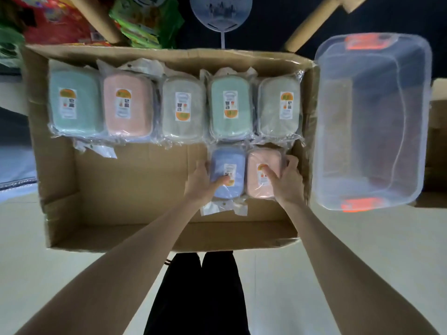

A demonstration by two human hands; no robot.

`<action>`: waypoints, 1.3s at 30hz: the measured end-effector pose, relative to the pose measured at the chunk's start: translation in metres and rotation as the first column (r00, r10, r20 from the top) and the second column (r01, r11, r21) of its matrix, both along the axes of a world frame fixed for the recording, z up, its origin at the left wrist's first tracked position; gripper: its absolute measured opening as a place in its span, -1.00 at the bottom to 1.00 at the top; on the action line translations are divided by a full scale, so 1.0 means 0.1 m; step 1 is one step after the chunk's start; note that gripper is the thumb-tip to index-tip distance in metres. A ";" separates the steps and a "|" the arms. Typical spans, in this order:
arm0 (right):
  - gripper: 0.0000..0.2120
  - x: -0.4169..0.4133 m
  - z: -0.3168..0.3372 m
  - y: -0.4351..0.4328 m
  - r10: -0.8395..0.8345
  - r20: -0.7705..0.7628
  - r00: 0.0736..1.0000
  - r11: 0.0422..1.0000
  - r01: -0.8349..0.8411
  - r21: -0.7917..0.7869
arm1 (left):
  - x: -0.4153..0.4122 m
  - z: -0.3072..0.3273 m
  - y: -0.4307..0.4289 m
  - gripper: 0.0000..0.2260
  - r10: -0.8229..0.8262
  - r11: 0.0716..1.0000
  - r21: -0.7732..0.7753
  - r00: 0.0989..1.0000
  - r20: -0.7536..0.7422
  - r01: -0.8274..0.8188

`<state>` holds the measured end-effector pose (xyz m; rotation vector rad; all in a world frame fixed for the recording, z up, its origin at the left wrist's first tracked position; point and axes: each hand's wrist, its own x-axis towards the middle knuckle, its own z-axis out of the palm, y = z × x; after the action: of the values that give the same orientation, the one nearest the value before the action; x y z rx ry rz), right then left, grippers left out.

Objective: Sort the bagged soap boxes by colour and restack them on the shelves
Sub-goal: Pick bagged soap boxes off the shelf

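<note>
Bagged soap boxes lie in an open cardboard carton point(58, 180). The back row holds, left to right, a mint box point(75, 102), a pink box point(128, 107), a pale grey-green box point(181, 107), a green box point(229, 105) and another grey-green box point(280, 105). In front of them, a blue box point(227, 170) and a pink box point(262, 172) sit side by side. My left hand point(202, 181) grips the blue box, thumb on its lid. My right hand point(284, 180) grips the front pink box, thumb on its label.
A clear plastic bin point(372, 122) with orange latches stands right of the carton. Packaged goods point(135, 18) and wooden legs point(96, 18) lie beyond it. The carton's left front floor is bare cardboard. My legs in dark trousers point(196, 298) stand below the carton.
</note>
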<state>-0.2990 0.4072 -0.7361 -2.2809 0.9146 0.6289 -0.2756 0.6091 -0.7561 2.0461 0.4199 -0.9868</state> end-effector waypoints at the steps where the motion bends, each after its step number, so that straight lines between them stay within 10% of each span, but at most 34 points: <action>1: -0.41 0.01 -0.03 -0.01 -0.004 0.017 1.000 1.000 0.004 -0.010 | 0.00 -0.04 -0.01 -0.43 0.003 1.000 0.007 1.000 0.014 -0.003; 8: -0.56 0.07 -0.05 -0.07 0.110 -0.017 0.994 0.993 -0.111 -0.037 | -0.04 -0.08 -0.03 -0.55 -0.079 0.996 0.036 0.996 0.035 0.078; 16: -0.28 0.10 0.33 -0.07 0.151 -0.093 0.984 0.984 -0.140 0.111 | 0.15 0.34 0.04 -0.76 -0.377 0.926 -0.012 0.922 -0.086 0.378; 31: -0.43 0.26 3.09 -0.91 0.405 0.036 0.913 0.909 -0.398 -0.122 | 0.81 3.33 -0.78 -0.55 -0.855 0.510 0.462 0.371 0.361 0.726; 39: -0.48 -0.16 5.04 -2.10 0.434 0.313 0.844 0.868 -0.300 -0.395 | 0.41 5.15 -2.00 -0.51 -0.798 0.563 0.628 0.155 0.583 0.538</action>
<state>-0.3152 0.1969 -0.2324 -2.7869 0.3962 0.1489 -0.2347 0.4088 -0.2407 2.7285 -1.1112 -0.1983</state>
